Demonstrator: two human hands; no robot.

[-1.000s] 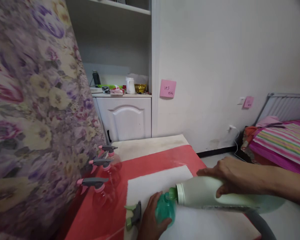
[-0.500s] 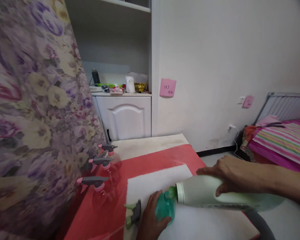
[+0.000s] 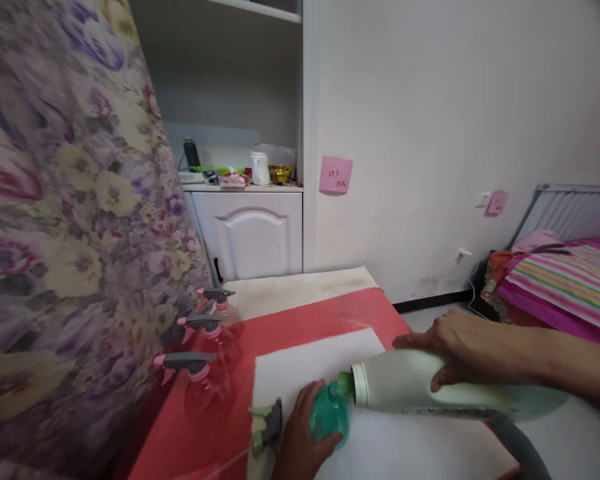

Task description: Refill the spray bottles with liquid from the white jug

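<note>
My left hand (image 3: 304, 437) wraps around a small green spray bottle (image 3: 330, 417) whose sprayer head is off. My right hand (image 3: 457, 353) grips a large pale green bottle (image 3: 395, 383) from above, tilted almost flat. The large bottle's open mouth meets the neck of the small one. Something bright green (image 3: 346, 385) sits between the two mouths; whether it is liquid or a spout I cannot tell. Beside my left hand, a grey and green sprayer head (image 3: 269, 427) lies on the white cloth (image 3: 320, 353), with its thin tube trailing left.
Several clear spray bottles (image 3: 207, 393) with pink and grey heads stand at the left of the red-covered table (image 3: 300, 323). A floral curtain (image 3: 80, 233) hangs close on the left. Behind are a white cabinet (image 3: 260, 233) and a wall; a bed (image 3: 570, 273) is at right.
</note>
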